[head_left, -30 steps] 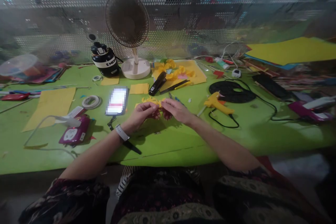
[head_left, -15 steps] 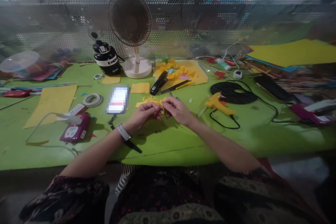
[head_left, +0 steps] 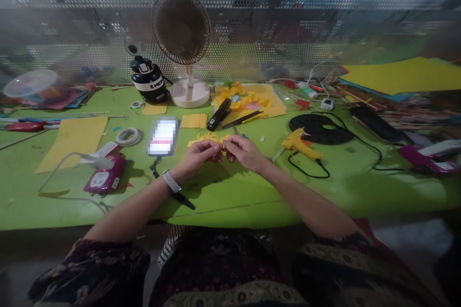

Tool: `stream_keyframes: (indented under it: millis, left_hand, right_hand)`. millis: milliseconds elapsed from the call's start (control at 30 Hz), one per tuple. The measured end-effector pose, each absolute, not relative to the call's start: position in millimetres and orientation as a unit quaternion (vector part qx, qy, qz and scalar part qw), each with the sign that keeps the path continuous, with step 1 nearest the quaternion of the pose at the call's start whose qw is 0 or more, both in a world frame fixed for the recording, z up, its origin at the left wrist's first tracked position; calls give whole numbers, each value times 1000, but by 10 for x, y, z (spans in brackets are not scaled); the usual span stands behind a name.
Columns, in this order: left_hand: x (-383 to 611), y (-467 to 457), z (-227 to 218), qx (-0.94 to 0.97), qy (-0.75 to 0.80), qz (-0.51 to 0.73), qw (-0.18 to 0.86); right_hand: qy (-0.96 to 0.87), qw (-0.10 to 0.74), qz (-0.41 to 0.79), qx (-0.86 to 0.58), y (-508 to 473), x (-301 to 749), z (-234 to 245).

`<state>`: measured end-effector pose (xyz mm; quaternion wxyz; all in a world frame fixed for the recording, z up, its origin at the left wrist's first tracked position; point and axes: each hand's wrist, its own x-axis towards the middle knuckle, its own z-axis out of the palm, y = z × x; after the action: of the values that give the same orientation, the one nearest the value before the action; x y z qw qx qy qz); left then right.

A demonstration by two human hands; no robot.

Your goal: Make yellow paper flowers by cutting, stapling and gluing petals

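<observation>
At the middle of the green table, my left hand (head_left: pixel 200 154) and my right hand (head_left: pixel 245 152) meet fingertip to fingertip. Both are closed in a pinch on a small yellow paper piece (head_left: pixel 223 145), mostly hidden by the fingers. Just behind them lie yellow paper cuttings (head_left: pixel 206 137). A black stapler (head_left: pixel 219 115) rests beyond my fingers, beside scissors with yellow handles (head_left: pixel 245 118). Several crumpled yellow paper petals (head_left: pixel 234 90) sit on a yellow sheet (head_left: pixel 275 98) farther back.
Left of my hands are a phone (head_left: pixel 163 136), a tape roll (head_left: pixel 128 137) and a purple power socket (head_left: pixel 106 175). A fan (head_left: pixel 189 93) and a bottle (head_left: pixel 148 84) stand behind. To the right lie a yellow glue gun (head_left: pixel 302 144) with its cord and a black round pad (head_left: pixel 317 127).
The view has shifted very slightly. My hands stay together in nearly the same place, with only a small movement of the fingers.
</observation>
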<state>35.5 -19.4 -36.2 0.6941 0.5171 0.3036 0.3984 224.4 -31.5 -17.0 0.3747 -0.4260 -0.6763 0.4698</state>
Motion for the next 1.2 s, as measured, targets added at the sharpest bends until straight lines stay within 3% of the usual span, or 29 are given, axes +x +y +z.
stream_keyframes:
  millis: [167,267,467,633,733,967,1200]
  left_hand:
    - [299,-128,-329,526,319,392,684]
    - [207,-13,-309,535,368,442,619]
    - [87,149,-339,641,455,418,455]
    - [103,107,-338,769,447,382,251]
    - [112,63,-287,789,453,380,169]
    - [149,3,-296,824,453,307,147]
    - [152,32,-415,818,463,313,139]
  right_hand:
    - [-662,382,470,-441,-340,2295,-56]
    - [-680,365,431,-467,-318,2373,0]
    - [-805,171,282,-494,-309,2356,-35]
    - [-834,102,225,-493,-338,2288,-59]
    - [-836,99,215,-494,-329,2283,-88]
    - [-813,143,241,-511,-323,2322,-40]
    - [-749,252,120,-601,-281,2867,430]
